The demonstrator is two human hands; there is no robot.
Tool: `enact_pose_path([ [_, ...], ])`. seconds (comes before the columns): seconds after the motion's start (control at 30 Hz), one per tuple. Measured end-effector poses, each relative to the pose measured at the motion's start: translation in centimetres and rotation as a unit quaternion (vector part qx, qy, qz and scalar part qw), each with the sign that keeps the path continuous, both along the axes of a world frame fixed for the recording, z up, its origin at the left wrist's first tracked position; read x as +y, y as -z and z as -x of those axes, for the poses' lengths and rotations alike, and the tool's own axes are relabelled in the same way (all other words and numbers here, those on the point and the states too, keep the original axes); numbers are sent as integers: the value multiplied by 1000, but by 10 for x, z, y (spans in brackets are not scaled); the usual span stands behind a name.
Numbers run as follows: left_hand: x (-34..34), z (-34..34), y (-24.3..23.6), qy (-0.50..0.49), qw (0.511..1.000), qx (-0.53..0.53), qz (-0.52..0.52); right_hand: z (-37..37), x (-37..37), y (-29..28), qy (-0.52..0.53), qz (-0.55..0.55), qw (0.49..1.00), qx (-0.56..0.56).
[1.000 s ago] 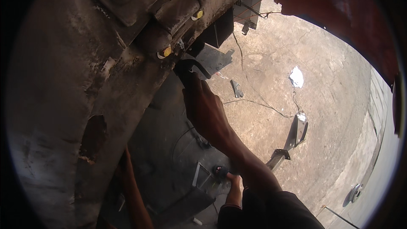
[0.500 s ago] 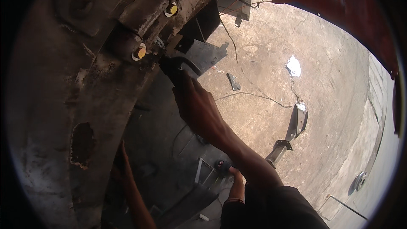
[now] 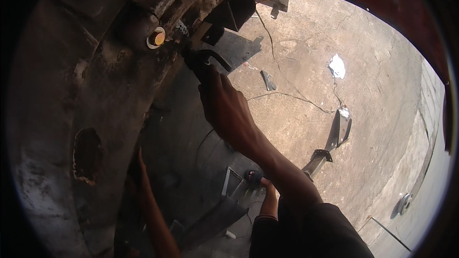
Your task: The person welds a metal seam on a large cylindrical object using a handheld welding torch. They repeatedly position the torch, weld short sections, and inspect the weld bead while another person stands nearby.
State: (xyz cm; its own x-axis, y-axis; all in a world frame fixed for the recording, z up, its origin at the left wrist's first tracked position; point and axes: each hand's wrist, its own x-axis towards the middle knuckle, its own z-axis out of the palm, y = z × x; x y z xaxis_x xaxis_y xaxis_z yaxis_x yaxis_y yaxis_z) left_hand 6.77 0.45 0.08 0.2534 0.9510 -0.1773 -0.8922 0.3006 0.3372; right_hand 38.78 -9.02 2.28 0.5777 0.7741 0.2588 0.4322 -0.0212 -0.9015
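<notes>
A worn, rusty metal body (image 3: pixel 110 91) fills the left side, with two yellow-headed bolts (image 3: pixel 158 38) set in pale washers. My right hand (image 3: pixel 224 107) is closed around a dark tool (image 3: pixel 196 59) with a curved handle, its tip at the metal's edge just below and right of the lower bolt. My left hand (image 3: pixel 140 174) is low on the left along the shadowed edge of the metal, its fingers mostly hidden.
A dark red panel (image 3: pixel 401 19) hangs at upper right. On the concrete floor (image 3: pixel 373 114) lie wires, a white scrap (image 3: pixel 337 66), an angled steel bracket (image 3: pixel 342 126), a round metal part (image 3: pixel 405 203) and a rod (image 3: pixel 389 234). My sandalled foot (image 3: pixel 256 178) shows below.
My view has shifted, so the metal and bolts sit higher and further left than a second ago. My right hand still holds the tool at the edge.
</notes>
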Motion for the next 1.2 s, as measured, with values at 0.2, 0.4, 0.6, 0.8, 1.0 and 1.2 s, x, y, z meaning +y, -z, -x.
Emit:
enact_pose_path([
  [0.2, 11, 11, 2, -42, 997, 30, 52, 5, 0, 11, 15, 38, 998, -46],
  [0.4, 21, 19, 8, 4, 999, 44, 2, 7, -1, 12, 13, 33, 997, -70],
  [0.6, 20, 20, 11, 25, 999, 38, -13, 1, 3, 7, 23, 42, 997, -64],
  [0.8, 20, 19, 10, 2, 999, 50, -2, 0, 2, 8, 5, 26, 998, -54],
  [1.0, 14, 16, 9, 8, 1000, 22, 8, -4, 5, 14, -1, -26, 999, -26],
  [1.2, 15, 15, 8, 40, 999, 8, -11, -4, 4, 12, -2, -13, 1000, 14],
])
